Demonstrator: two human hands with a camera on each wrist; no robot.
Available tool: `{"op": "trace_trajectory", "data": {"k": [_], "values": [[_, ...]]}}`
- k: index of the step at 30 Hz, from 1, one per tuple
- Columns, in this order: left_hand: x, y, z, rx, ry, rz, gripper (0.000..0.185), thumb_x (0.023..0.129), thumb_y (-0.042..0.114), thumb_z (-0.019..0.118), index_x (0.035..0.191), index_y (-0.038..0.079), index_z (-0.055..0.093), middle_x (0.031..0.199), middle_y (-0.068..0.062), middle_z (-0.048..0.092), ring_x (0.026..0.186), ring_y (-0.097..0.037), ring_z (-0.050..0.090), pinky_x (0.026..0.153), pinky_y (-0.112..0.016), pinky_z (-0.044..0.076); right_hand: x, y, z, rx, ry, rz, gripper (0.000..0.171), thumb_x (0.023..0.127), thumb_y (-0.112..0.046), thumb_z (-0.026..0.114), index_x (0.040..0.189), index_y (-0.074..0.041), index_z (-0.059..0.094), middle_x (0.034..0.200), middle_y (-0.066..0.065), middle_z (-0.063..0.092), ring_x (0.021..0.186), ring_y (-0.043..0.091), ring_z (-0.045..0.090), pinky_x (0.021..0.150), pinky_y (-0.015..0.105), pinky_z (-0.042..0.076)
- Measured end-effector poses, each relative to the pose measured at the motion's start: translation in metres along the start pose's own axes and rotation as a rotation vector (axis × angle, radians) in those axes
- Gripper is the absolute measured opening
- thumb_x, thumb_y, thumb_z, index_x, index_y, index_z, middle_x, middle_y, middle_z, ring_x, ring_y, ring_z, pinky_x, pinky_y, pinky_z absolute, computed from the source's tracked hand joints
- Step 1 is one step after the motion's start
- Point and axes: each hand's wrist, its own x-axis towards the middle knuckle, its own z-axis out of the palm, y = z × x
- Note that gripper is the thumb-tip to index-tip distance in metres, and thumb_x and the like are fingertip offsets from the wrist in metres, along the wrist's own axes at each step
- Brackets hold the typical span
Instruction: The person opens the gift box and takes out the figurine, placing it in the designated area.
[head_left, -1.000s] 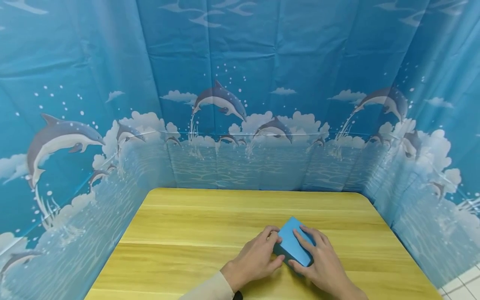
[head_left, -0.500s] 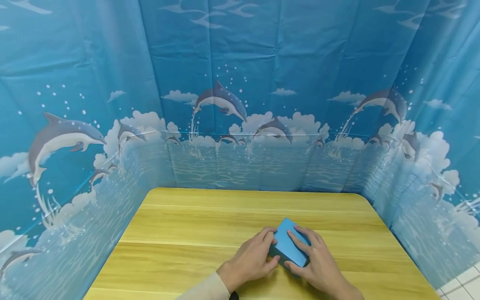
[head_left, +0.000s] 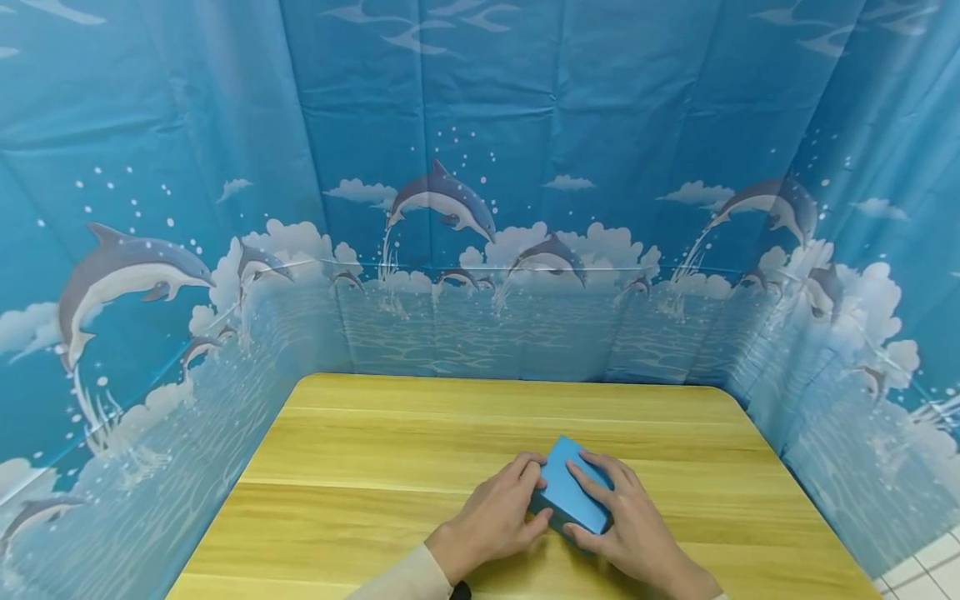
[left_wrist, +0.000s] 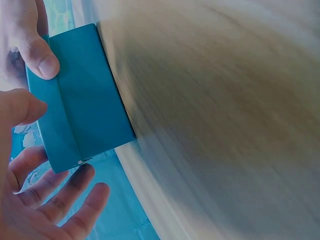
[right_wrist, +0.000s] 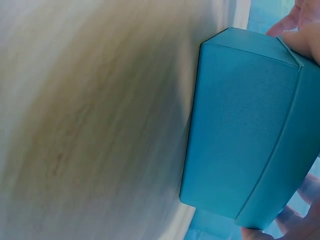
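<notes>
A small blue box (head_left: 573, 492) with a lid seam along its sides sits at an angle, close over the wooden table (head_left: 360, 467). My left hand (head_left: 495, 512) grips its left side, fingertips at the upper edge and thumb at the near corner. Spread across the top is my right hand (head_left: 637, 525), fingers over the far right edge and thumb at the near end. In the left wrist view, a thumb presses the lid of the box (left_wrist: 92, 90); several left fingers reach around its end. The right wrist view shows the box (right_wrist: 240, 130) with fingertips at both ends.
A blue curtain printed with dolphins (head_left: 442, 200) hangs around the far edge and both sides of the table. White floor tiles (head_left: 930, 567) show at the lower right. A dark object (head_left: 461, 591) lies beneath the left wrist.
The blue box has moved slightly left across the table, with both hands still holding it. The hands' hold looks the same throughout.
</notes>
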Motion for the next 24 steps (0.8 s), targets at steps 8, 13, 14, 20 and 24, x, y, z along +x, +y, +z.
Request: {"op": "trace_trajectory", "data": {"k": [8,13,14,20,24], "values": [[-0.002,-0.006,-0.004,-0.063,-0.031,-0.025,0.026,0.114,0.035,0.078,0.128,0.020,0.064,0.165,-0.006,0.060,0.131,-0.015,0.074,0.095,-0.017,0.063,0.004,-0.001,-0.001,0.011,-0.030,-0.010,0.087,0.097,-0.060,0.094,0.170,-0.025,0.063,0.173,0.007,0.059,0.150,0.041,0.062,0.104,0.061,0.063],[-0.005,-0.013,-0.006,-0.110,-0.048,-0.041,0.032,0.113,0.038,0.081,0.136,0.023,0.066,0.163,-0.004,0.059,0.128,-0.012,0.073,0.096,-0.017,0.062,0.005,-0.002,0.001,0.029,-0.059,-0.022,0.085,0.098,-0.062,0.092,0.170,-0.029,0.062,0.172,0.006,0.059,0.150,0.040,0.062,0.103,0.059,0.064],[-0.005,-0.014,-0.007,-0.116,-0.050,-0.042,0.034,0.113,0.039,0.081,0.138,0.023,0.066,0.163,-0.003,0.059,0.130,-0.013,0.073,0.097,-0.018,0.063,0.006,-0.002,0.002,0.032,-0.062,-0.026,0.085,0.098,-0.062,0.092,0.170,-0.030,0.062,0.172,0.006,0.059,0.150,0.039,0.062,0.102,0.059,0.064],[-0.004,-0.021,-0.012,-0.154,-0.083,-0.072,0.041,0.112,0.046,0.080,0.146,0.029,0.065,0.167,-0.002,0.055,0.142,-0.018,0.071,0.103,-0.023,0.064,0.010,-0.003,0.006,0.044,-0.058,-0.063,0.083,0.099,-0.061,0.092,0.171,-0.031,0.061,0.173,0.004,0.059,0.152,0.039,0.062,0.103,0.060,0.065],[-0.006,-0.026,-0.016,-0.184,-0.104,-0.087,0.043,0.112,0.051,0.080,0.147,0.032,0.065,0.170,-0.001,0.053,0.142,-0.020,0.071,0.101,-0.023,0.064,0.015,-0.003,0.008,0.056,-0.071,-0.082,0.083,0.099,-0.061,0.091,0.171,-0.031,0.061,0.175,0.003,0.058,0.153,0.040,0.062,0.104,0.059,0.065]]}}
